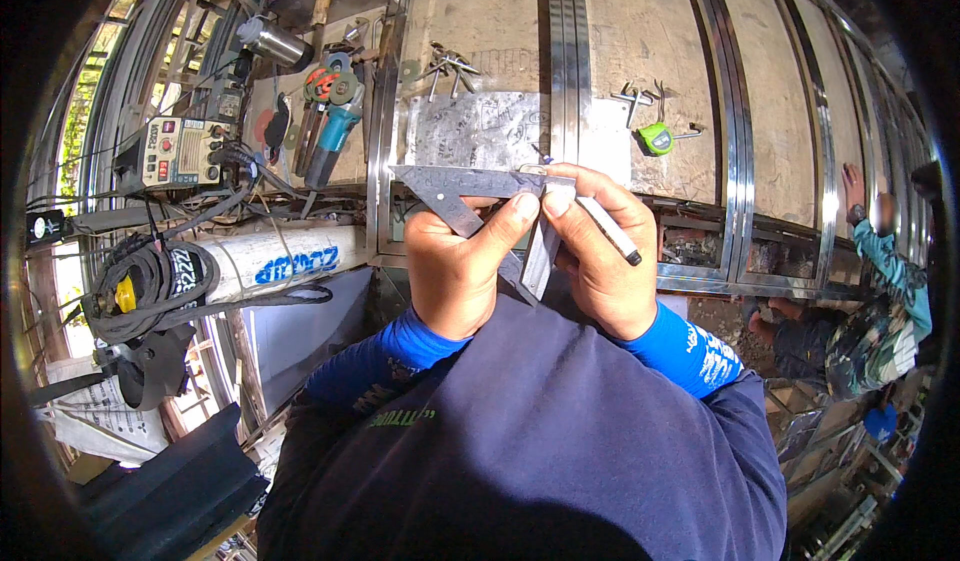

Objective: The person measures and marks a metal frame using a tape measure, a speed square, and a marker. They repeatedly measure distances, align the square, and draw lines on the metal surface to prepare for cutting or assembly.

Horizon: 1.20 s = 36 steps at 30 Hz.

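Observation:
Close in front of my chest, both hands hold a grey metal triangular set square (pixel 437 197). My left hand (pixel 462 271) is closed on its open frame, with the thumb on the top edge. My right hand (pixel 612 271) pinches the thicker right-hand side near the top corner. A white marker pen with a black end (pixel 611 232) also lies in the right hand, between the fingers and thumb, slanting down to the right. The two thumbs nearly meet. Fingers behind the set square are partly hidden.
Shiny metal frame rails (pixel 566 71) run across a board-topped bench ahead. On it lie a green tape measure (pixel 655 139), an angle grinder (pixel 334 133) and metal clamps (pixel 452 68). At left stand a welding machine (pixel 188 151) and a white cylinder (pixel 285 261) with cables. Another person (pixel 880 311) crouches at right.

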Available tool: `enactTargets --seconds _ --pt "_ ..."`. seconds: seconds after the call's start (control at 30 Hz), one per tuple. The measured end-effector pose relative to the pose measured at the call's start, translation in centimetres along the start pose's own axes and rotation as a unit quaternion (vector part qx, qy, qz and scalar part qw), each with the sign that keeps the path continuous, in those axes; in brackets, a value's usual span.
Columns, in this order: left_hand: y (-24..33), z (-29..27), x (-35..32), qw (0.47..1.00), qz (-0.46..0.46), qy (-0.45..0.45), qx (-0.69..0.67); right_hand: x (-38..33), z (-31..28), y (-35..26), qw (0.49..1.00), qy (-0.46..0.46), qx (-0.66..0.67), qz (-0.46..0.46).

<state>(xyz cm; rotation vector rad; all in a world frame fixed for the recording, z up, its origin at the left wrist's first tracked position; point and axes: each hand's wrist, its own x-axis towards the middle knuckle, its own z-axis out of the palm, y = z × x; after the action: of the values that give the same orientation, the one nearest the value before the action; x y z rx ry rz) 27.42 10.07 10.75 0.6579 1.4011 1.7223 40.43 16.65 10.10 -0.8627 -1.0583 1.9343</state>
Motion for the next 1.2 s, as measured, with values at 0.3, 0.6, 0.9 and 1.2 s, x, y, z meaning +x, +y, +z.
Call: enactTargets --seconds 0.3,0.6,0.9,1.2 --pt "0.02 -0.6 0.13 0.998 -0.022 -0.01 0.052 -0.03 -0.26 0.2 1.0 0.003 -0.011 -0.015" --pt "-0.27 -0.8 0.07 0.998 0.004 -0.021 0.055 -0.19 -0.31 0.18 1.0 0.0 0.013 0.014" --pt "-0.07 -0.64 0.27 0.998 0.018 -0.02 0.059 -0.26 -0.26 0.0 1.0 -0.004 0.0 -0.001" --pt "0.06 -0.28 0.68 0.998 0.023 -0.033 0.053 -0.17 -0.5 0.18 1.0 0.007 0.003 0.007"
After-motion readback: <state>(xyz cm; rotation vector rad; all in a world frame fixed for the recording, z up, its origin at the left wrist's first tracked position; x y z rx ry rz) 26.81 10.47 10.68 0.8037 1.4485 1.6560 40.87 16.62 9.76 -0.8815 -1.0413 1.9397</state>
